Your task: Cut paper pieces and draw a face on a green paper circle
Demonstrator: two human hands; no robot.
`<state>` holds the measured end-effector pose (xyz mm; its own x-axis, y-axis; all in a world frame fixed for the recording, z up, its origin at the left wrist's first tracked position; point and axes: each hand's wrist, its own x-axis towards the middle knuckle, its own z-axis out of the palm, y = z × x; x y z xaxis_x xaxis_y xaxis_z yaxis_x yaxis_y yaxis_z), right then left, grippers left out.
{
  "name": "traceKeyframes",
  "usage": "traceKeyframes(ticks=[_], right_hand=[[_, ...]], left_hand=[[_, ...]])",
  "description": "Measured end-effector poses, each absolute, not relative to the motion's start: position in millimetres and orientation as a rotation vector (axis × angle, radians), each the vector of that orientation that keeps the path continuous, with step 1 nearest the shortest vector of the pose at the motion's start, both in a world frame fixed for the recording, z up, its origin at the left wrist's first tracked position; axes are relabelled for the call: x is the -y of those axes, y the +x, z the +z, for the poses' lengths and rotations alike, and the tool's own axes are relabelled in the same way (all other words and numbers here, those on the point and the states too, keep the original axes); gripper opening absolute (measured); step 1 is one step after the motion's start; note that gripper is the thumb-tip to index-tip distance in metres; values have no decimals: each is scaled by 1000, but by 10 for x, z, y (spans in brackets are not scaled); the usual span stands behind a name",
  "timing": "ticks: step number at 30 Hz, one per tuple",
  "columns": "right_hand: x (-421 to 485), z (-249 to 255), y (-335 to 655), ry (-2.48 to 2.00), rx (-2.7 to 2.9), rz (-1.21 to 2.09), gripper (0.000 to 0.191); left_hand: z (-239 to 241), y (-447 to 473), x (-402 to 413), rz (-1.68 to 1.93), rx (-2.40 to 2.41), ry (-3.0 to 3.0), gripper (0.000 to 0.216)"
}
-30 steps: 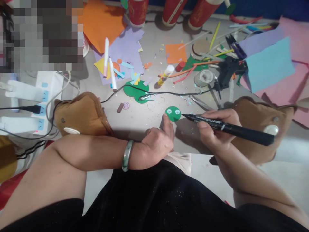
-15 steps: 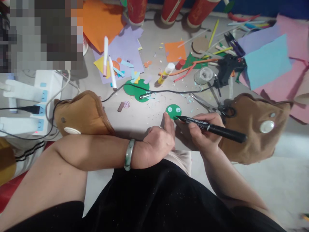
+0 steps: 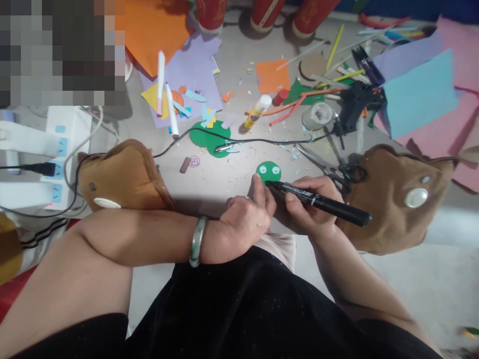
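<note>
A green paper circle point(image 3: 270, 172) with two pale eyes lies on the table. My left hand point(image 3: 249, 214) rests at its lower left edge, the index finger stretched out onto the paper and the other fingers partly bent, with nothing in it. In my right hand point(image 3: 316, 204) is a black marker pen point(image 3: 339, 207), gripped by thumb and fingers. Its tip meets the lower left part of the circle near my left fingertip. Part of the circle's lower edge is hidden behind the finger and pen.
Black-handled scissors point(image 3: 348, 172) lie beside my right hand. A glue stick point(image 3: 258, 112), a cloud-shaped green paper point(image 3: 211, 137), a tape roll point(image 3: 320, 115) and a glue gun point(image 3: 357, 104) lie beyond. A cable point(image 3: 277, 142) crosses the table. Brown fabric pieces point(image 3: 392, 204) flank me.
The marker's tip has shifted left along the lower part of the green circle, and my right hand has moved with it. My left hand stays at the circle's edge.
</note>
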<state>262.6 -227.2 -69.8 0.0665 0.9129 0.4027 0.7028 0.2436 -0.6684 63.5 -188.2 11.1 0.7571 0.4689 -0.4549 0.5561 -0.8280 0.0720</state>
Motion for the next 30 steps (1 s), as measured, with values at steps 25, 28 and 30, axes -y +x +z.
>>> traceKeyframes(ticks=[25, 28, 30], right_hand=[[2235, -630, 2579, -1522, 1696, 363, 22], [2223, -606, 2562, -1501, 1703, 352, 20], [2218, -603, 2560, -1484, 1714, 343, 19]], left_hand=[[62, 634, 1896, -593, -822, 2750, 76], [40, 624, 1918, -567, -821, 2780, 76], [37, 618, 1926, -543, -823, 2806, 72]])
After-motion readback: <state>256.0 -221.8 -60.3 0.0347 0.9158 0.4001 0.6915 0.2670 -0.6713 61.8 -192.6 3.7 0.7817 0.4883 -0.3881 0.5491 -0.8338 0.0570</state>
